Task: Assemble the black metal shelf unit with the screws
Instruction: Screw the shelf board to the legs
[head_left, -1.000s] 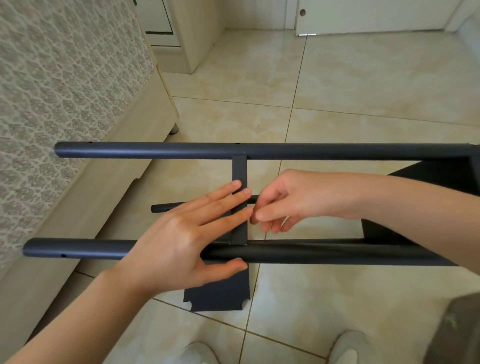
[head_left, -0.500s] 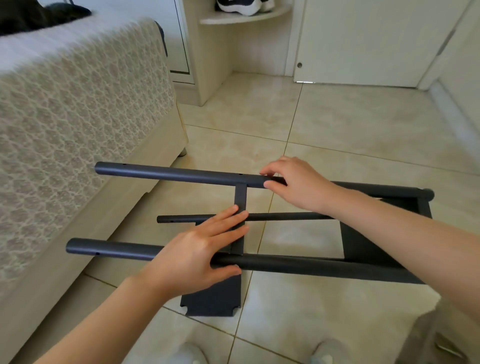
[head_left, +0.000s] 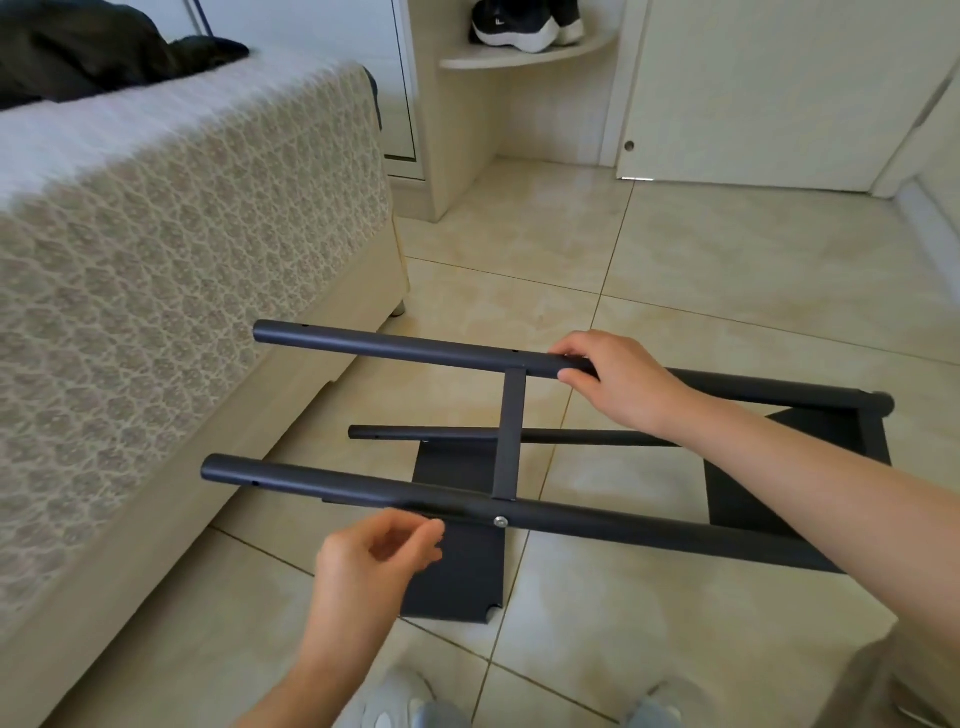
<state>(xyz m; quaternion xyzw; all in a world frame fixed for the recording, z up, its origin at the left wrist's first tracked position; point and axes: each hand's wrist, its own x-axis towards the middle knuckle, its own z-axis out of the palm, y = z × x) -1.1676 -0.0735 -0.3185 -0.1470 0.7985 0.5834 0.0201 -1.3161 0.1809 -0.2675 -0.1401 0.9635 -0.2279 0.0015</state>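
Note:
The black metal shelf unit lies on its side on the tiled floor. Its far tube (head_left: 389, 345) and near tube (head_left: 623, 535) are joined by a flat crossbar (head_left: 511, 431), with a thin rod (head_left: 415, 433) lower down between them. A silver screw (head_left: 500, 521) sits in the near tube at the crossbar joint. A dark shelf plate (head_left: 457, 587) hangs below. My right hand (head_left: 613, 379) grips the far tube just right of the crossbar. My left hand (head_left: 374, 556) hovers in front of the near tube, apart from it, with fingers loosely curled and nothing visible in them.
A bed with a patterned cover (head_left: 182, 234) runs along the left, close to the tube ends. A corner shelf with sneakers (head_left: 519, 31) and a white door (head_left: 779, 88) stand at the back. My shoes (head_left: 400, 701) are at the bottom edge.
My right hand moved from the middle rod up to the far tube and holds it. My left hand came off the near tube and drew back toward me. The view lifted.

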